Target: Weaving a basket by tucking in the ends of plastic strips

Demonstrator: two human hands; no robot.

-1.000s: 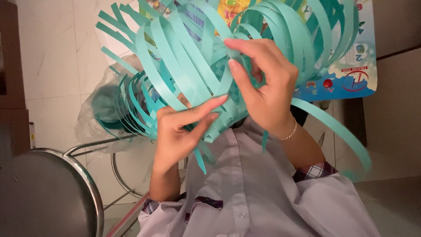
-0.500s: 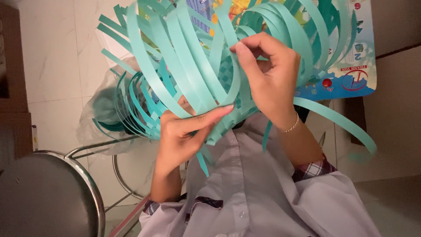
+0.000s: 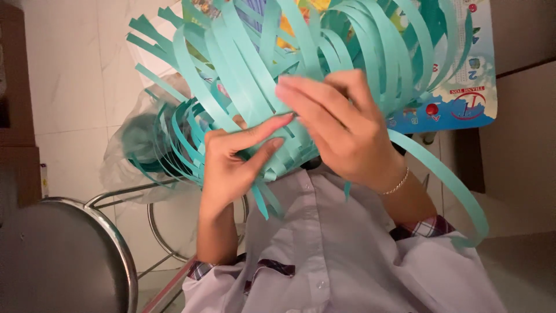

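White tiled floor (image 3: 69,75) lies behind. Your left hand (image 3: 234,168) and right hand (image 3: 341,130) pinch teal paper strips (image 3: 243,64). Strips fan lengthwise away from you.

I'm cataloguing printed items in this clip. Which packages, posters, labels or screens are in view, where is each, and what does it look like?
Poster: upper right, lying behind the teal paper strips, rectangular, blue with small colourful cartoon pictures and a red round mark; mostly covered.
Plastic bag: left of the left hand, clear and crumpled, holding more teal strips; no label visible.
No screens.

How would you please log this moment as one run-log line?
left hand: pinching teal paper strips | right hand: gripping same strips | bracelet: right wrist
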